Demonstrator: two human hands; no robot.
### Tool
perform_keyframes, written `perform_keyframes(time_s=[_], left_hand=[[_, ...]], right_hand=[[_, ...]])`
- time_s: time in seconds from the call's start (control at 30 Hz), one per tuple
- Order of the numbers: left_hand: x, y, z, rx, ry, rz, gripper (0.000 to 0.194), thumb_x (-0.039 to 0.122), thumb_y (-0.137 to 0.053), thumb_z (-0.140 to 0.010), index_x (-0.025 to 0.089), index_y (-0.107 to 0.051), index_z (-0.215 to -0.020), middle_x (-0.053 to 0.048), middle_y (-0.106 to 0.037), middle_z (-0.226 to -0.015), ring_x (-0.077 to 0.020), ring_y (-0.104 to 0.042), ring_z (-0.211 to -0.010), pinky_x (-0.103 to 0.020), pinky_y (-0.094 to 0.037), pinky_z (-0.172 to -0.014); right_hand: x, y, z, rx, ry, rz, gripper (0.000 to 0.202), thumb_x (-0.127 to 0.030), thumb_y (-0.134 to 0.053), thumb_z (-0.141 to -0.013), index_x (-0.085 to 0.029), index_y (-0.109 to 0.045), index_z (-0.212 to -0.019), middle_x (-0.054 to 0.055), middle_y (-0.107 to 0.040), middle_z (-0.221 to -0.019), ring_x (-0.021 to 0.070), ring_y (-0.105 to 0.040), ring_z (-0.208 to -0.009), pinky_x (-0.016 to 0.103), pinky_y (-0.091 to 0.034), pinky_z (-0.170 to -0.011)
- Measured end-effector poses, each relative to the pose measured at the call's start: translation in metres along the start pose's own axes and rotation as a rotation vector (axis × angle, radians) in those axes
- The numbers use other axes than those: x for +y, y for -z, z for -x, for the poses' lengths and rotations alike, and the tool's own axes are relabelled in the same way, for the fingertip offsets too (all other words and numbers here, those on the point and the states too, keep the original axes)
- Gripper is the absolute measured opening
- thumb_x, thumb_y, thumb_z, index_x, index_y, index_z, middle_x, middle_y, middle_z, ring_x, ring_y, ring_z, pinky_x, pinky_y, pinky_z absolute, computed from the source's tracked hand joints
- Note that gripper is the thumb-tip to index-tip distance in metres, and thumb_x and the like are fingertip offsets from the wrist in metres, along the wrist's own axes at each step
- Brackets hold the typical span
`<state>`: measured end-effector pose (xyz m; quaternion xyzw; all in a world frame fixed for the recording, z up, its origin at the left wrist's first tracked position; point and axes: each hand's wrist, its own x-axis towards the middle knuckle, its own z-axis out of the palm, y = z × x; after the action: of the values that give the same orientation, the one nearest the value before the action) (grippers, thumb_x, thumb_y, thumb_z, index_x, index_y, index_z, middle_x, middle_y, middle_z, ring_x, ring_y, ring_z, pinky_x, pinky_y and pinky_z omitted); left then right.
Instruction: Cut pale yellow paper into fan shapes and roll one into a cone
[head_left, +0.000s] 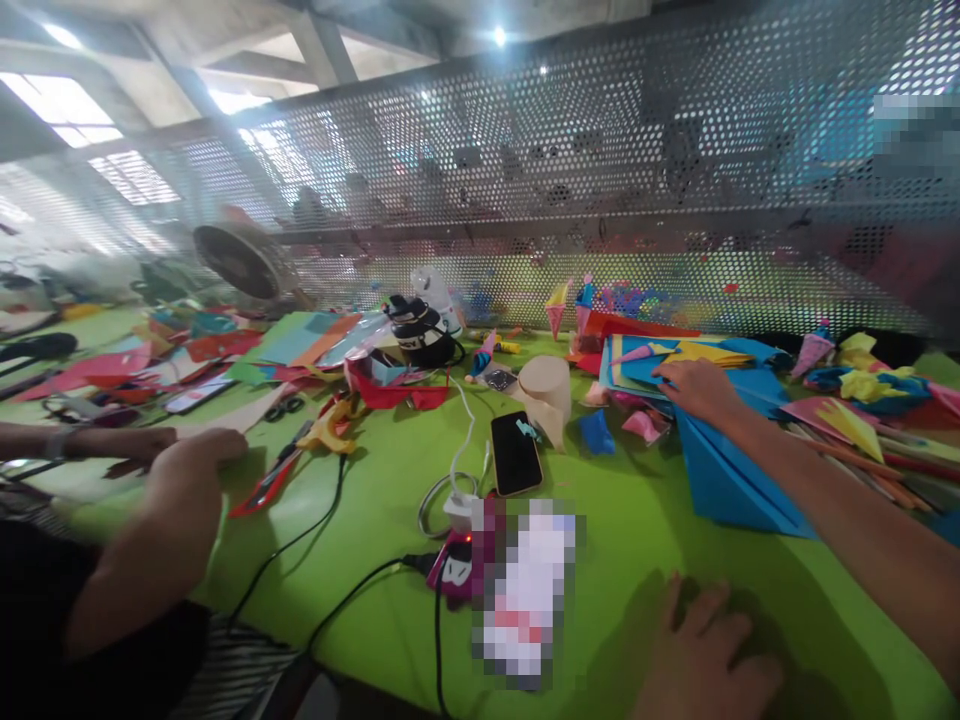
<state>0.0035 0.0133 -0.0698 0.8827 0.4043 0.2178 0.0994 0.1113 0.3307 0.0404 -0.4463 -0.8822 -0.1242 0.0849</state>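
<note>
My right hand [697,390] reaches from the right edge to a pile of coloured paper [626,375]. Its fingers are bent and drawn together at the pile's edge, on the coloured paper; exactly which sheet they grip is hard to see. Below that forearm is a large folded blue paper [727,470]. Yellow paper [709,353] lies just behind the fingers. My left hand [705,650], somewhat blurred, is low over the green table [600,560], fingers spread and holding nothing. A phone with a blurred-out screen [529,590] lies to its left.
A dark phone [517,453], a purple power strip [454,570] with cables and a tape roll [545,385] occupy the middle. At left, another person's arms [176,480] rest near an orange-red cutter [274,480]. Wooden sticks [870,460] lie right. A perforated metal screen [525,200] stands behind.
</note>
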Motion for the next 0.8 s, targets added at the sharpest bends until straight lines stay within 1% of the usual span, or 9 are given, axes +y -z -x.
perform_keyframes(time_s=[0.1,0.17,0.37,0.47,0.53,0.6,0.7,0.8], left_hand=[[0.001,-0.001,-0.002,0.008,-0.006,-0.013,0.023,0.029,-0.059,-0.094,0.032,-0.067,-0.116,-0.002,-0.073,-0.12,-0.0305,-0.053,-0.137,-0.064,-0.036,-0.115],[0.001,0.0,-0.004,0.01,-0.009,-0.022,0.022,0.026,-0.058,-0.094,0.031,-0.068,-0.113,-0.002,-0.074,-0.117,-0.0295,-0.054,-0.136,-0.063,-0.037,-0.115],[0.002,-0.003,-0.006,0.012,0.007,-0.047,0.022,0.018,-0.058,-0.091,0.029,-0.07,-0.106,-0.002,-0.075,-0.11,-0.0282,-0.056,-0.134,-0.062,-0.036,-0.116],[0.002,-0.005,-0.007,0.03,0.016,-0.04,0.02,0.02,-0.059,-0.091,0.03,-0.071,-0.103,-0.002,-0.076,-0.108,-0.0282,-0.058,-0.132,-0.063,-0.038,-0.115],[0.002,-0.008,-0.009,0.024,0.01,-0.032,0.014,0.024,-0.059,-0.092,0.029,-0.072,-0.097,-0.002,-0.077,-0.103,-0.028,-0.06,-0.129,-0.062,-0.04,-0.114],[0.002,-0.01,-0.01,0.033,0.01,-0.039,0.013,0.025,-0.059,-0.094,0.028,-0.072,-0.094,-0.001,-0.077,-0.099,-0.0271,-0.061,-0.128,-0.061,-0.041,-0.114],[0.001,-0.011,-0.01,0.067,0.014,-0.075,0.016,0.022,-0.059,-0.093,0.03,-0.071,-0.098,0.0,-0.076,-0.103,-0.0258,-0.061,-0.128,-0.061,-0.039,-0.114],[0.001,-0.01,-0.01,0.039,-0.004,-0.091,0.013,0.023,-0.062,-0.091,0.029,-0.072,-0.096,0.0,-0.076,-0.099,-0.0258,-0.061,-0.125,-0.06,-0.039,-0.114]], right_hand=[[-0.003,0.001,0.0,0.036,-0.032,0.028,0.035,-0.036,-0.064,-0.1,-0.02,-0.063,-0.131,0.01,-0.066,-0.13,0.0232,-0.068,-0.109,0.046,-0.059,-0.093],[-0.004,0.003,0.0,0.05,-0.023,0.045,0.035,-0.035,-0.064,-0.1,-0.02,-0.062,-0.131,0.01,-0.065,-0.132,0.0233,-0.067,-0.11,0.046,-0.059,-0.093],[-0.002,0.004,-0.005,-0.012,0.08,0.081,0.03,-0.034,-0.065,-0.099,-0.018,-0.066,-0.124,0.009,-0.066,-0.13,0.0239,-0.066,-0.112,0.047,-0.057,-0.095],[-0.002,-0.001,-0.006,-0.032,0.088,0.088,0.031,-0.037,-0.065,-0.099,-0.019,-0.066,-0.124,0.01,-0.064,-0.135,0.0254,-0.064,-0.117,0.049,-0.055,-0.098],[-0.003,-0.003,-0.007,-0.041,0.091,0.089,0.032,-0.038,-0.065,-0.098,-0.02,-0.066,-0.124,0.01,-0.063,-0.136,0.0261,-0.063,-0.119,0.05,-0.055,-0.099],[-0.005,-0.004,-0.007,-0.041,0.096,0.087,0.032,-0.037,-0.065,-0.099,-0.02,-0.066,-0.125,0.01,-0.064,-0.136,0.0259,-0.064,-0.118,0.05,-0.055,-0.099],[-0.008,-0.005,-0.006,-0.036,0.109,0.076,0.032,-0.036,-0.064,-0.099,-0.02,-0.065,-0.127,0.01,-0.064,-0.135,0.0248,-0.065,-0.115,0.049,-0.056,-0.098],[-0.01,-0.006,-0.006,-0.034,0.123,0.047,0.032,-0.035,-0.064,-0.1,-0.02,-0.065,-0.128,0.01,-0.064,-0.135,0.0243,-0.066,-0.114,0.048,-0.057,-0.097]])
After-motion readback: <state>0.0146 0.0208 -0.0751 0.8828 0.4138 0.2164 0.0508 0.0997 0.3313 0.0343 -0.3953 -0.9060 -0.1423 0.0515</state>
